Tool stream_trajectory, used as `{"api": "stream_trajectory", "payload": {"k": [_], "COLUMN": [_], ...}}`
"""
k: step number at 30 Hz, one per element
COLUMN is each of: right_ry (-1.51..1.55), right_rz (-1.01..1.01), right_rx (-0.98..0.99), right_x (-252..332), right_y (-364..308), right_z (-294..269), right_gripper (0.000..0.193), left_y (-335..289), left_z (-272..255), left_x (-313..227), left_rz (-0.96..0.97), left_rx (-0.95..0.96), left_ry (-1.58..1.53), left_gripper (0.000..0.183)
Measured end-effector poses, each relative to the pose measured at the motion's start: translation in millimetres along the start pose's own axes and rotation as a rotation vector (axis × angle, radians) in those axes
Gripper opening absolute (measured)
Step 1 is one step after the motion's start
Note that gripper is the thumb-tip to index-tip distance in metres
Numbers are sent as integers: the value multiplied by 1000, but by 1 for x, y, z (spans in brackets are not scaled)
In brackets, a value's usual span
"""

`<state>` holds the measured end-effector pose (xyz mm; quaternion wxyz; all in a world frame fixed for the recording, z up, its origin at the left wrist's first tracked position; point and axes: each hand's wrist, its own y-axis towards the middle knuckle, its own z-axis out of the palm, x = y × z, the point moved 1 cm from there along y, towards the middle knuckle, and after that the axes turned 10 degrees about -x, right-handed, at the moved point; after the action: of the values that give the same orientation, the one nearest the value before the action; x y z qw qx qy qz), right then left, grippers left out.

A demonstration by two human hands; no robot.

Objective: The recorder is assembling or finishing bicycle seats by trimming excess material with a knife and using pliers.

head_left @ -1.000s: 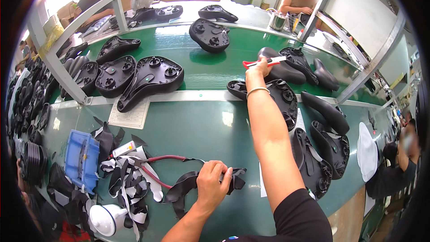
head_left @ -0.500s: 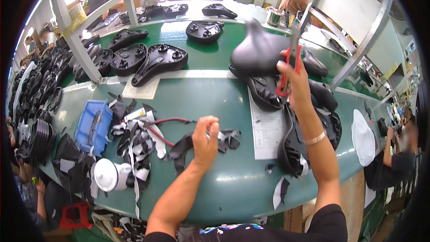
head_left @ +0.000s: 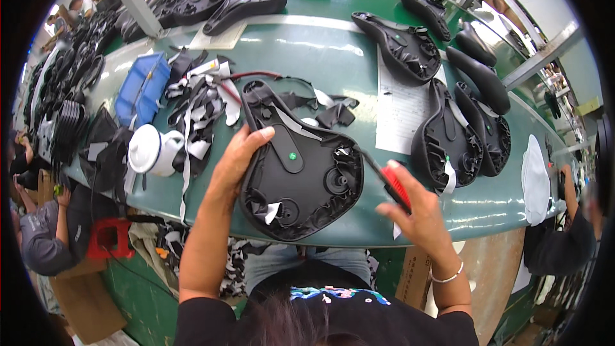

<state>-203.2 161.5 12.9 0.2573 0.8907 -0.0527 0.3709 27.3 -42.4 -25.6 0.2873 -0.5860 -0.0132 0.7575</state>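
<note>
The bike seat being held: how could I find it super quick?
Find the big green worktable, then its near edge, at the middle. There the left hand holds a black bicycle saddle, underside up. Unlike the saddles lying to its right, it's in a hand.

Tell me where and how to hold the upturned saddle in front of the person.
Hold the saddle by its left rim, likely best where the narrow nose widens, coming from the left with thumb over the edge. That slim part lies nearest the left hand, which holds it there; the right hand has a red-handled tool by the opposite rim.
</note>
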Motion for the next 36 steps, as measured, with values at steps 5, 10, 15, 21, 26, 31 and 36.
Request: {"api": "stream_trajectory", "payload": {"k": [5, 10, 15, 21, 26, 31, 36], "right_ry": [-272, -585, -384, -156, -19, 79, 390], "right_rz": [-405, -388, 59, 84, -37, 232, 353], "right_rx": [236, 338, 270, 168, -92, -192, -40], "right_x": [-9, -22, 4, 34, -4, -8, 25], "right_y": [27, 20, -53, -64, -8, 50, 34], "right_z": [-1, -1, 32, 20, 48, 42, 29], "right_gripper": [59, 65, 70, 64, 69, 52, 51], "left_y": [-1, 9, -11, -58, -65, -82, -71], "left_z": [15, 27, 10, -8, -17, -22, 29], "left_x": [-32, -42, -23, 2, 27, 29, 1], "left_rz": [13, 81, 126, 134, 196, 405, 934], "left_rx": [119, 167, -23, -229, -234, -722, -135], "left_ry": [186, 322, 286, 80, -19, 412, 1162], "left_gripper": [48, 42, 43, 46, 46, 58, 56]}}
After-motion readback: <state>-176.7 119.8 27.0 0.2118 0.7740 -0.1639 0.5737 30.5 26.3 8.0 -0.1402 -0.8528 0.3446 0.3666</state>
